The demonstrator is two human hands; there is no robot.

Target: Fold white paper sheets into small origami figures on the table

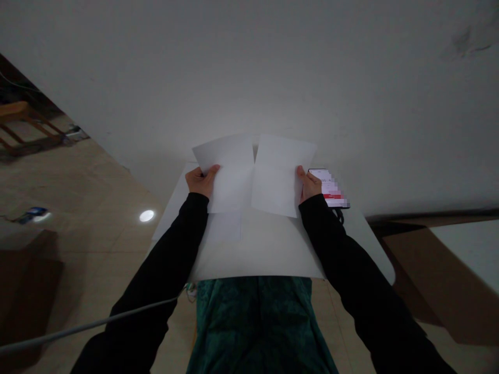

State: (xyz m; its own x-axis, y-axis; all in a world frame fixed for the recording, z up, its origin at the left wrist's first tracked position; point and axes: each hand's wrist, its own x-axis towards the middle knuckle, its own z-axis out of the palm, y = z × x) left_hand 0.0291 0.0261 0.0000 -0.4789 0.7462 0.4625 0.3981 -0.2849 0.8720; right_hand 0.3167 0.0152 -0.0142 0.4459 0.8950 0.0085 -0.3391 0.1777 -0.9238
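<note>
My left hand (200,182) grips the left edge of a white sheet of paper (232,176), thumb on the front face and fingers behind. Another white sheet (278,176) is pinched at its right edge by my right hand (310,184). Both sheets are raised above the white table (265,249), tilted toward me. They meet or nearly meet low in the middle, with a narrow gap at the top; whether they join there I cannot tell. More white paper (222,227) lies flat on the table under and left of my left hand.
A lit phone (331,189) lies just right of my right hand, with a dark cable (340,215) beside it. A pale wall (249,67) rises behind the table. Cardboard (440,275) stands at the right, a wooden stool (23,122) far left. A grey cord (89,326) crosses my left sleeve.
</note>
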